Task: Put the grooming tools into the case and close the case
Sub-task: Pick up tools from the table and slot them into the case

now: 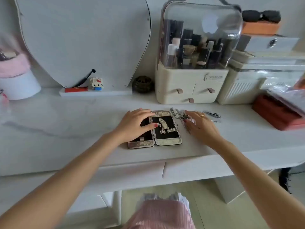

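Surface: white dressing table (69, 123); mirror (82, 38) at the back, clear-lidded cosmetics organiser (193, 63) at 1 o'clock.
Left hand (137, 125): fingers straight and spread, lying flat on the left half of the open case (155, 129), steadying it.
Right hand (200, 125): resting on the heap of grooming tools (182, 115); fingers bent over the heap, but whether they pinch a tool cannot be told.
Case: lies open and flat between the hands, straps of the right half unfilled as far as shows.
Tools: loose heap touching the right hand, just beside the case's right edge, at 3 o'clock from it; nail clipper (213, 114) lies apart, further out at 3 o'clock.
Step in hand (judgement): picking the first tool from the heap.
Method advised: take one tool only, lift it free of the tangle, slide it under its strap while the left hand holds the case down.
Progress (judgement): early; case not yet closed.
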